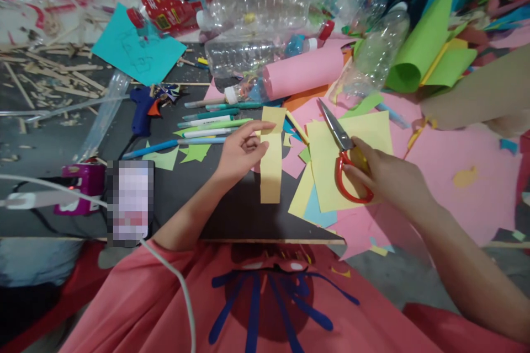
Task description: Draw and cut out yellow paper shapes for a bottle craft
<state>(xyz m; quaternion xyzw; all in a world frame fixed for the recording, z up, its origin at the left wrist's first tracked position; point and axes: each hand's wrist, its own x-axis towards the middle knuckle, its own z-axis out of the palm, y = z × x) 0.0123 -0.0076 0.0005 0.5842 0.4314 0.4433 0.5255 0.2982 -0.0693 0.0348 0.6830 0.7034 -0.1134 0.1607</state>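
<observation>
Pale-yellow rectangular paper strip (pixel 271 176), held at centre

The left hand (pixel 239 150), fingers part-curled, holds it by the left edge; its long axis runs near to far over the black tabletop (pixel 232 215). Rightward, the right hand (pixel 387 172) grips red-and-yellow-handled metal scissors (pixel 342 140) over a light-yellow paper sheet (pixel 375 128), tips pointing far-left.

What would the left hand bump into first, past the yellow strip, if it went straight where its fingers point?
Probably the scissors in the right hand, beyond the yellow strip. Paper scraps lie in between but look flat; it might pass over them, though heights are unclear.
</observation>
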